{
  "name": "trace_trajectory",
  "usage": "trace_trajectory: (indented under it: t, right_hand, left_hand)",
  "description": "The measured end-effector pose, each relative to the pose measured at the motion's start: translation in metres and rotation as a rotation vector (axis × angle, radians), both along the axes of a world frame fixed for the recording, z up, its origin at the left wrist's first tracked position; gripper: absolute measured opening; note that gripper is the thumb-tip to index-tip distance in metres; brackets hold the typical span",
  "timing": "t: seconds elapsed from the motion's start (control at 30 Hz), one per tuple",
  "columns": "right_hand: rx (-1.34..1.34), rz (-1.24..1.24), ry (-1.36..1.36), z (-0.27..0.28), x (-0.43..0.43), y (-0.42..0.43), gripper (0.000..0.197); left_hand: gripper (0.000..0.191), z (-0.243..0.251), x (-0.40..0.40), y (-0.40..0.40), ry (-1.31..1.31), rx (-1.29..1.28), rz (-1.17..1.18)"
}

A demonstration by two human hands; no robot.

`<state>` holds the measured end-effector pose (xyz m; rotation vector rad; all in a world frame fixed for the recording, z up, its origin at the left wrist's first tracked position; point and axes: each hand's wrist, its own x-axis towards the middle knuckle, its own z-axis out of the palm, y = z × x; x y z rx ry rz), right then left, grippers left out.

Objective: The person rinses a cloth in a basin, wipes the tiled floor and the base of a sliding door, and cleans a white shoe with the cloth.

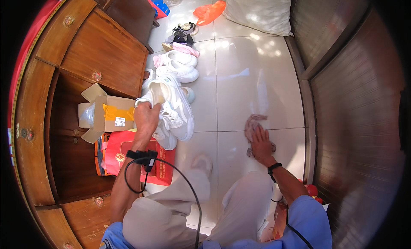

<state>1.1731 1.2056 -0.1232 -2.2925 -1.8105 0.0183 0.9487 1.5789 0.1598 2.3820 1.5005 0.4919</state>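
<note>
In my left hand (146, 119) are white lace-up sneakers, gripped near the heel opening with the thumb at the collar. The larger white sneaker (183, 115) shows its laces and side, toe pointing toward me. Another pale shoe (166, 138) lies partly hidden beneath it. My right hand (261, 144) rests palm down on a crumpled pinkish-brown cloth (253, 124) on the tiled floor. Its fingers are extended over the cloth rather than closed around it. White slip-on shoes (183, 67) stand just beyond the sneakers.
At left, a wooden cabinet (106, 50) holds an opened cardboard box (110, 112) in its compartment. A red bag (123, 152) stands below the box. Farther off are dark shoes (184, 32), an orange plastic bag (209, 13) and a white sack (258, 11). A panelled surface (353, 104) borders the right side.
</note>
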Motion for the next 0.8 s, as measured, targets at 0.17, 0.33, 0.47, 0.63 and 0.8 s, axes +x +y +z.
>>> trace_trajectory:
  t: [0.17,0.33,0.47,0.63,0.8]
  right_hand:
    - [0.130,0.158,0.165,0.017,-0.019,0.117,0.056]
    - [0.135,0.113,0.217,0.004,0.014,0.257,0.061]
    - [0.159,-0.127,0.076,-0.013,0.094,0.380,0.056]
    - [0.197,-0.219,0.026,-0.024,0.209,0.496,0.055]
    - [0.187,-0.028,0.076,-0.011,0.161,0.452,0.053]
  left_hand:
    - [0.041,0.040,-0.019,0.006,-0.246,-0.006,0.140]
    - [0.032,0.011,0.005,0.022,-0.394,-0.166,0.158]
    - [0.020,-0.004,0.025,0.044,-0.492,-0.346,0.239]
    - [0.018,-0.033,0.045,0.087,-0.501,-0.341,0.206]
    - [0.021,-0.025,0.066,0.132,-0.459,-0.237,0.244]
